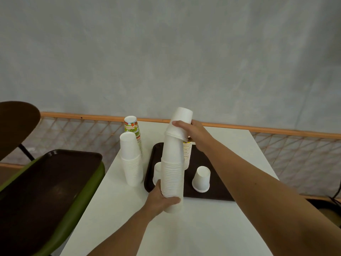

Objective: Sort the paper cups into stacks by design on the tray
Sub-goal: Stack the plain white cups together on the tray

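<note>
A tall stack of plain white cups (172, 174), upside down, stands at the near edge of the brown tray (212, 163). My left hand (162, 198) grips its bottom. My right hand (191, 133) holds the top white cup (180, 122), which sits tilted on the stack. A single white cup (201, 179) stands upside down on the tray to the right. Another white cup (157, 172) is partly hidden behind the tall stack. A patterned stack (187, 154) on the tray shows behind it.
On the white table (203, 228) left of the tray stand a white cup stack (131, 159) and a colourful printed stack (133, 130). A second brown tray (46, 185) lies on a green chair at the left. A railing (276, 130) runs behind.
</note>
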Motion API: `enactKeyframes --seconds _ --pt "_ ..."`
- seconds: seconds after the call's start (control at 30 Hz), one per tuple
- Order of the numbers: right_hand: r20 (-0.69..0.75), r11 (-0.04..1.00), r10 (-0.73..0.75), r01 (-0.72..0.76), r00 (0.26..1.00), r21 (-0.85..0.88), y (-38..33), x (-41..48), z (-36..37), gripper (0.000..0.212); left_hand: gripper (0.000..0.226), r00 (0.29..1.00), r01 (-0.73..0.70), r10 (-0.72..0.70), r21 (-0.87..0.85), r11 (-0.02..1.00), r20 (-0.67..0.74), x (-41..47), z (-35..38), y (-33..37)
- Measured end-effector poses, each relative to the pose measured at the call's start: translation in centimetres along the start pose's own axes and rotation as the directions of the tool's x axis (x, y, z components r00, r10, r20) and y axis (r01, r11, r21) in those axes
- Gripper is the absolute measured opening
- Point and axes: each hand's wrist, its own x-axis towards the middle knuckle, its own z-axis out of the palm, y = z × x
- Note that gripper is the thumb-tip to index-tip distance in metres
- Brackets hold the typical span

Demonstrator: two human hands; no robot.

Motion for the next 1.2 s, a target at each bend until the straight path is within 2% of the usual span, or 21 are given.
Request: enactKeyframes --seconds 0.2,0.37,0.47,0.53,0.67,0.73,0.87,1.0,1.2 --pt "-0.089 0.960 0.149 -0.123 0.985 0.252 0.1 1.4 -2.6 0.051 0.074 1.000 0.002 -0.003 -0.035 0.999 -0.024 0.5 1.1 -0.1" --pt "-0.117 0.943 0.171 -0.128 0.978 0.306 1.0 1.9 -5.0 0.053 0.075 0.998 0.005 -0.008 -0.053 0.999 -0.066 1.1 2.4 -0.1" --pt "-0.202 0.972 0.099 -0.051 0.974 0.228 2.6 1.7 -6.4 0.052 0.083 0.995 0.012 -0.019 -0.066 0.998 -0.100 1.6 3.2 -0.1" --pt "-0.232 0.995 0.044 -0.021 0.972 0.102 4.5 1.6 -7.1 0.057 0.087 0.993 0.016 -0.026 -0.082 0.996 -0.118 1.8 3.5 0.0" --pt "-0.193 0.962 0.042 -0.092 0.980 -0.256 8.9 1.1 -8.3 0.070 0.091 0.988 0.018 -0.032 -0.099 0.995 -0.148 2.1 4.1 0.0" --pt "-0.153 0.928 0.057 -0.109 0.987 -0.356 10.8 0.8 -8.6 0.073 0.093 0.986 0.016 -0.031 -0.095 0.995 -0.164 2.1 4.4 0.0" --pt "-0.060 0.897 0.105 -0.121 0.993 -0.424 13.2 0.3 -9.0 0.078 0.102 0.982 0.011 -0.029 -0.099 0.995 -0.188 2.1 4.6 0.1" --pt "0.012 0.879 0.145 -0.124 0.989 -0.460 14.7 0.0 -9.1 0.077 0.091 0.980 0.001 -0.021 -0.101 0.995 -0.196 2.2 4.7 0.2" --pt "0.034 0.922 0.126 -0.104 0.991 -0.374 13.9 0.4 -9.3 0.079 0.091 0.975 0.017 -0.035 -0.086 0.996 -0.217 2.5 4.7 0.4"
